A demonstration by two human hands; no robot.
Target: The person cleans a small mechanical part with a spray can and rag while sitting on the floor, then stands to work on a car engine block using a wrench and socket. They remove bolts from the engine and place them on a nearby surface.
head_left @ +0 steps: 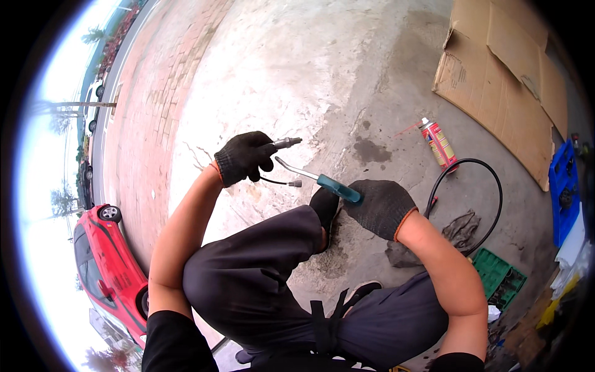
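My left hand (243, 159), in a black knit glove, is closed around a small metal sensor (286, 143) with a dark tip, which looks like an oxygen sensor. Its tip points to the right. A thin black cable hangs below the glove and ends in a grey plug (294, 183). My right hand (381, 208), gloved the same way, grips a tool with a teal handle (339, 188) and a thin metal shaft bent at its end. That bent end lies between the sensor and the plug in the picture; I cannot tell whether it touches either one.
A red-and-yellow spray can (438, 144) stands on the concrete at the right. Near it are a looped black hose (501, 192), a dark rag (462, 229) and a green tool case (491, 270). Cardboard (489, 87) and a blue tray (563, 211) lie farther right. A red car (114, 266) is parked left.
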